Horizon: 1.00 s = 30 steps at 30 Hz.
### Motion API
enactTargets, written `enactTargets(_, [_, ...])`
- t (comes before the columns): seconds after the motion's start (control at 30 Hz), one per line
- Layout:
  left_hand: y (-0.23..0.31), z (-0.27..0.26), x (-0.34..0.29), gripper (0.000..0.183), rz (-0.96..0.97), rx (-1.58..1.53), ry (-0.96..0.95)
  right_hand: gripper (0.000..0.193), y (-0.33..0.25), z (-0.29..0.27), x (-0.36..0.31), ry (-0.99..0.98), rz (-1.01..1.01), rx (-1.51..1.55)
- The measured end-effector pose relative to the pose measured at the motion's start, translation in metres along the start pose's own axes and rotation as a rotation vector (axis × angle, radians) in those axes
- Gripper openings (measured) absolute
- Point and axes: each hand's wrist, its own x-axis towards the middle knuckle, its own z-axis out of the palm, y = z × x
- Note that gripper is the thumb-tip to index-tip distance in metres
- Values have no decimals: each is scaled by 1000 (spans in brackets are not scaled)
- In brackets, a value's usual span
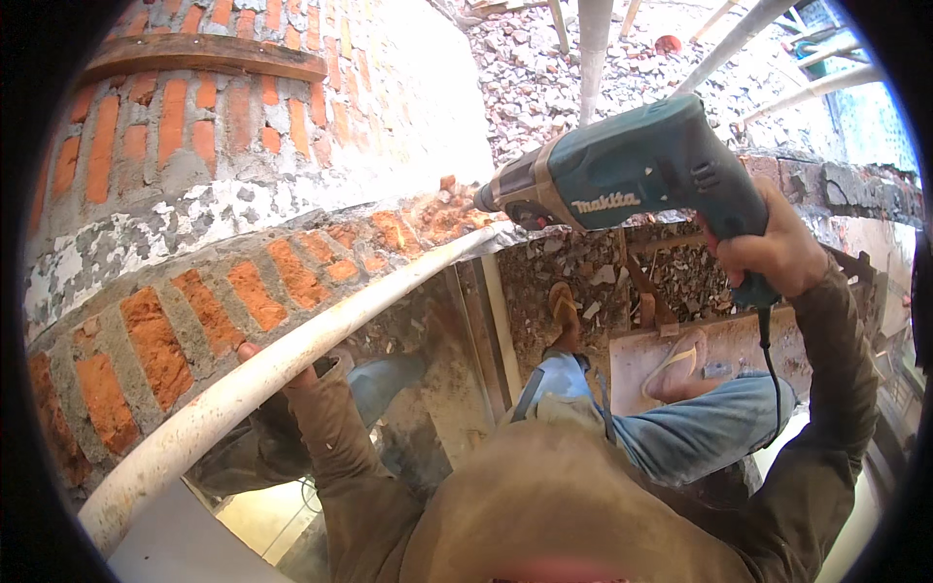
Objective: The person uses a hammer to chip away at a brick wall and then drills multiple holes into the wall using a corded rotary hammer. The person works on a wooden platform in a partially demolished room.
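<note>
My right hand [777,243] is wrapped round the rear handle of a dark green rotary hammer drill [632,165], a black cord hanging from its grip. The tool lies roughly level, its nose pointing left. Its front end meets broken orange brick [442,209] on top of the wall, beside the end of a pale round pole [321,340]. My left hand [249,351] is mostly hidden beneath that pole. One fingertip shows past it against the brick edge, and I cannot tell whether the fingers grip anything.
Rough brickwork [199,117] with a wooden strip [204,55] across it rises at the upper left. Rubble [544,97] and slanting poles [595,58] lie beyond the wall. Below me are a sandaled foot [564,306], another on a board [632,355], and wooden uprights [501,330].
</note>
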Motion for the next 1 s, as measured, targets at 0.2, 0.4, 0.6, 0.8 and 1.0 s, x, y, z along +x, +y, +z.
enactTargets(0.2, [1, -5, -2, 78, -4, -6, -9, 33, 5, 9, 7, -17, 19, -86])
enactTargets(0.4, [2, -8, -6, 74, -7, -3, -16, 23, 6, 15, 8, -71, -163, -228])
enactTargets(0.6, [1, -11, -8, 69, -9, 19, -18, 21, 19, 36, -7, 17, -216, -229])
enactTargets(0.8, [1, -9, -8, 65, 2, 26, -15, 21, 40, 46, -11, 27, -179, -209])
enactTargets(1.0, [-2, -7, -9, 61, 9, 35, -12, 20, 35, 54, -10, 33, -232, -196])
